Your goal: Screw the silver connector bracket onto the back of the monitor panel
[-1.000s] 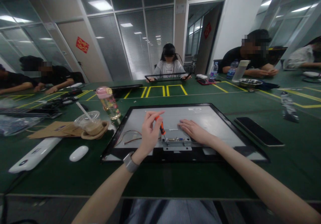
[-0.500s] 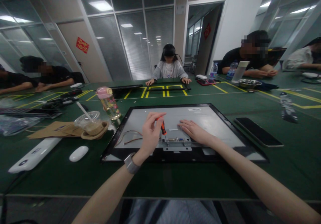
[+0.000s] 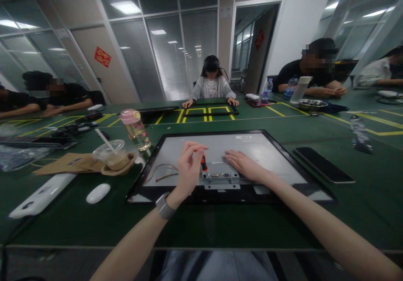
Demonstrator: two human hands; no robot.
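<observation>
A flat monitor panel lies face down on the green table, its grey metal back up inside a black frame. My left hand is closed round a small orange-handled screwdriver, held upright with its tip at the metal connector bracket near the panel's front edge. My right hand rests flat on the panel just right of the bracket, fingers stretched out. Loose thin wires lie on the panel to the left.
Left of the panel stand a pink-lidded bottle, a plastic cup with straw on brown paper, a white mouse and a white bar. A black phone lies to the right. Other people sit round the table.
My left hand has turned a little on the screwdriver and its fingers now cover more of the handle. The person opposite has laid a black frame flat on the table.
</observation>
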